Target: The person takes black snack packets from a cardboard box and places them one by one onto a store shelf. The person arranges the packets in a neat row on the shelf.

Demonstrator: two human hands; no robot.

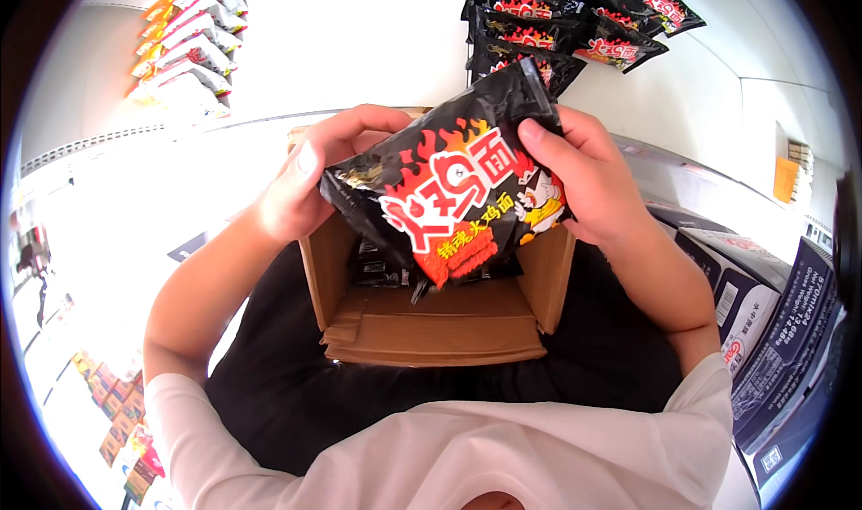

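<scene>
Between my two hands I hold up a black noodle packet (467, 187) with red flame and white-and-red lettering and a cartoon bird on its front. My left hand (319, 169) grips its left end, and my right hand (588, 173) pinches its upper right end with the thumb on the front. The packet is tilted, its right end higher. Below it an open cardboard box (431, 330) rests on my lap; the packet covers much of the opening. Inside the box lie more black packets (382, 266), partly hidden.
On the white shelf ahead stand rows of matching black packets (530, 34) at right and white-and-orange packets (193, 48) at left. Dark printed cartons (763, 321) are stacked at my right. Small colourful boxes (117, 402) sit low on the left.
</scene>
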